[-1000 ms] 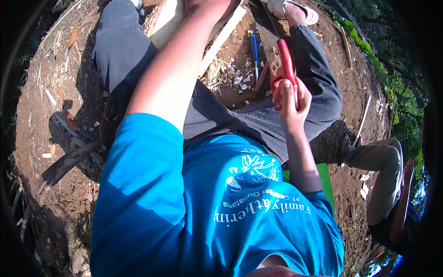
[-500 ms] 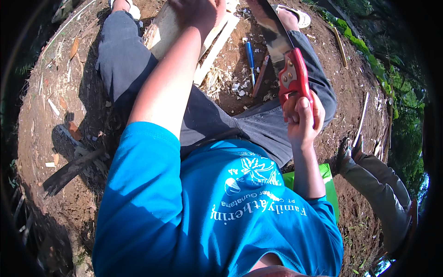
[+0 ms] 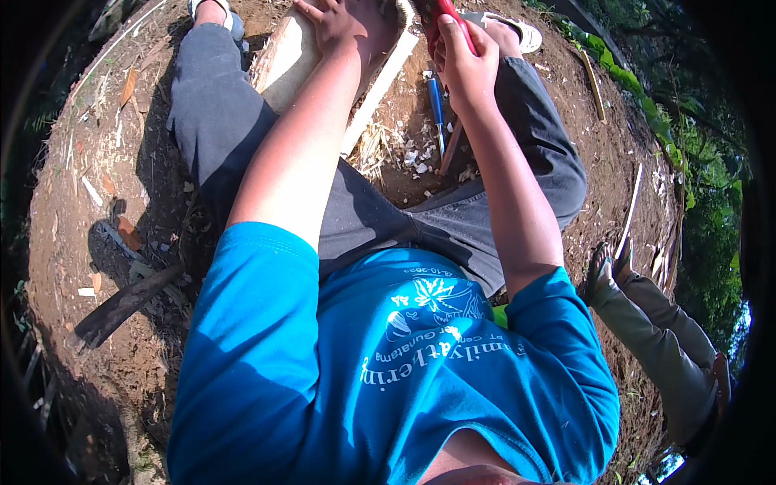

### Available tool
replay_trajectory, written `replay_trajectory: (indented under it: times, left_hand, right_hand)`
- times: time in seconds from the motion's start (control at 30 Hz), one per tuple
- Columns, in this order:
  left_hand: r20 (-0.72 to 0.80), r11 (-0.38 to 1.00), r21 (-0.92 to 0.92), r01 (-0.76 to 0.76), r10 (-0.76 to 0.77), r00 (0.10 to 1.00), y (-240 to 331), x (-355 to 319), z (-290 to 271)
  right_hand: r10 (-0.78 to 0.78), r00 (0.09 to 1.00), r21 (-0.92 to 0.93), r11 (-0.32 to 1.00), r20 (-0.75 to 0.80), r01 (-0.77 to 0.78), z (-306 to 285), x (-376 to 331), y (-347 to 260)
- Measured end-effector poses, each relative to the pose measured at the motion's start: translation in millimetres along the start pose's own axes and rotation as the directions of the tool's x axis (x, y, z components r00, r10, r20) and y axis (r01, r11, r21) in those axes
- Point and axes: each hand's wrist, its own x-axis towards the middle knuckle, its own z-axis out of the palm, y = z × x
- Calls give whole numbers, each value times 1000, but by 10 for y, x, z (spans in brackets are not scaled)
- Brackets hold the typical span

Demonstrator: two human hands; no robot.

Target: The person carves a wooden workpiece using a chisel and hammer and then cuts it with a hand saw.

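Observation:
My right hand (image 3: 469,65) is closed round the red handle of a handsaw (image 3: 441,11) at the top of the view. The saw's blade runs out of the picture there. My left hand (image 3: 352,29) lies with its fingers spread on a pale block of wood (image 3: 284,61) between my legs. A narrow, light wooden strip (image 3: 380,93) slants along the block's right side. On the ground below my right hand is a blue-handled chisel (image 3: 436,103), beside a thin reddish-brown strip (image 3: 451,149), partly hidden by my right forearm.
Wood shavings (image 3: 374,149) and pale chips (image 3: 416,158) lie on the soil between my legs. A dark log (image 3: 129,303) rests at the left. Another person's legs (image 3: 655,331) stretch in at the right. Green plants (image 3: 638,89) border the ground at the far right.
My right hand has carried the saw forward and to the left, from above my right thigh to beside the wood block. My left hand's fingers now show spread on the block.

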Motion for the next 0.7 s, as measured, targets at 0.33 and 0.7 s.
replay_trajectory:
  times: [0.33,0.7]
  left_hand:
    - [89,999,-38,26,-22,996,94,-159,-464]
    - [-229,998,-60,3,-17,973,-54,342,564]
  right_hand:
    - [135,991,-164,978,21,-129,44,89,-31]
    - [66,998,-212,975,18,-61,-400,-966,-272]
